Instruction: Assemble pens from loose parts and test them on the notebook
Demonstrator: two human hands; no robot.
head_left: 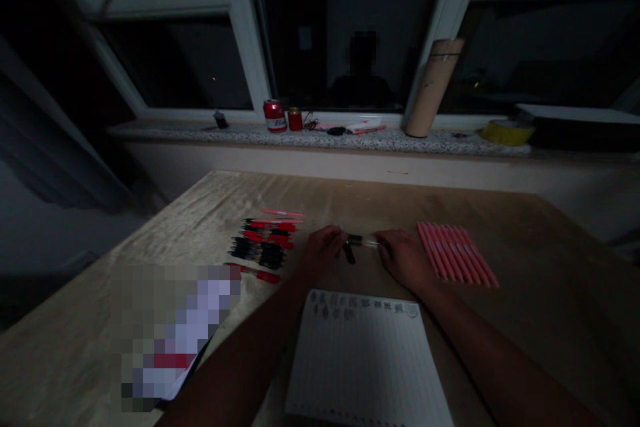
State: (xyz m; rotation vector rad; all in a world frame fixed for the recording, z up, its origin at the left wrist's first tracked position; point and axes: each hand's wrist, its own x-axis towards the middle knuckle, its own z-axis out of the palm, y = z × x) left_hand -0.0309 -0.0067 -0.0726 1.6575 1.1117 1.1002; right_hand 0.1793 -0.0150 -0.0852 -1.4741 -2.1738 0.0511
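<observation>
Both of my hands meet at the middle of a wooden table (pixel 525 240). My left hand (pixel 323 250) has its fingers closed on the black end of a pen (pixel 361 241). My right hand (pixel 403 257) pinches the clear end of the same pen. To the left lie red pen parts (pixel 273 225) and a cluster of black pen parts (pixel 257 252). A neat row of several pink pens (pixel 457 253) lies just right of my right hand. A lined notepad (pixel 365 360) sits between my forearms.
A blurred-out item (pixel 170 340) lies at the table's near left. On the stone windowsill (pixel 200 133) stand a red can (pixel 275 115), a small red jar (pixel 295 119), a cardboard tube (pixel 433 90) and a yellow tape roll (pixel 506 132). Dark windows lie behind.
</observation>
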